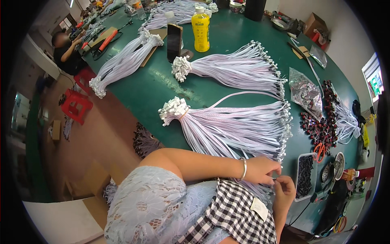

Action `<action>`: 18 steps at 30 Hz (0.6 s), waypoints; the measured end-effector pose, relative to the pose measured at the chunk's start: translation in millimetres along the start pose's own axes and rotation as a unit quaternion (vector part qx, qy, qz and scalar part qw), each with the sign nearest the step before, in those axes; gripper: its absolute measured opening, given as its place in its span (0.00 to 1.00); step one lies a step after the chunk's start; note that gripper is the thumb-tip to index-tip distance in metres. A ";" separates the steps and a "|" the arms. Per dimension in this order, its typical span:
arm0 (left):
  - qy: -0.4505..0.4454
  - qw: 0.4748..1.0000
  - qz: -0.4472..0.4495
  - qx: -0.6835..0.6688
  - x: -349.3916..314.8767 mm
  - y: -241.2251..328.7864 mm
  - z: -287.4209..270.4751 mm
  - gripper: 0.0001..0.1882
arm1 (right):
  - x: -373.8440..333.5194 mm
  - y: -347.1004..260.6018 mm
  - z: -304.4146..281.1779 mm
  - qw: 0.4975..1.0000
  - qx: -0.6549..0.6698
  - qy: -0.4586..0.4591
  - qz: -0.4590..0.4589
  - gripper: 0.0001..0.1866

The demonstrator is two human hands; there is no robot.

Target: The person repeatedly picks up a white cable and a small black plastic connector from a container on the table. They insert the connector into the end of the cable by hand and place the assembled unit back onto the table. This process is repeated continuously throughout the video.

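Note:
My left hand (260, 170), with a silver bangle at its wrist, is closed in a pinch at the near edge of the table. My right hand (285, 190) meets it there, thumb and fingers closed. A tiny dark-and-pale piece shows between the fingertips, too small to name. Just beyond my left forearm lies a fanned bundle of white flat cables (231, 126), its white connectors (174, 110) gathered at the left. A second cable bundle (235, 67) is spread behind it. Beside my right hand stands a clear plastic box (298, 175) of small black parts.
Orange-handled scissors (319, 152), a heap of dark red-and-black parts (319, 130) and a plastic bag (305, 92) lie at the right. A yellow bottle (200, 30) and a phone (174, 40) stand at the back. A person (67, 53) sits far left near red stools (77, 105).

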State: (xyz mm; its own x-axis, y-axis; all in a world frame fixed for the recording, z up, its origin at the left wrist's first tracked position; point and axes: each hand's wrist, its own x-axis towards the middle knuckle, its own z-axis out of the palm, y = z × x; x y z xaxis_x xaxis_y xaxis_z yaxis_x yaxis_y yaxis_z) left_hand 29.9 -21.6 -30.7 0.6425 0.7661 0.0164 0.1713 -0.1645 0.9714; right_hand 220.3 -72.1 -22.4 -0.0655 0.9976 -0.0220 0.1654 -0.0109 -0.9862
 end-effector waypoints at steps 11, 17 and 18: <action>-0.018 1.000 -0.017 0.013 -5.1 7.7 -3.2 0.17 | 3.6 2.4 -0.4 0.998 -0.035 -0.046 -0.006 0.07; 0.073 0.982 0.053 0.163 -0.5 -2.7 7.0 0.14 | 16.9 0.7 -1.1 0.997 -0.060 -0.048 0.014 0.06; 0.101 0.969 0.075 0.214 0.2 -1.9 7.8 0.13 | 20.0 5.1 -0.6 0.997 -0.061 -0.041 -0.001 0.06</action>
State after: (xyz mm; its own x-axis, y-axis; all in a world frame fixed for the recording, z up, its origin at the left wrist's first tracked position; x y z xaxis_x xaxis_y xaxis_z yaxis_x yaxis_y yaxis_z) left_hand 35.6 -26.1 -34.4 0.5333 0.8118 0.2379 0.4092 -0.4937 0.7674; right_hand 220.4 -52.2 -27.8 -0.1462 0.9885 -0.0384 0.2832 0.0046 -0.9591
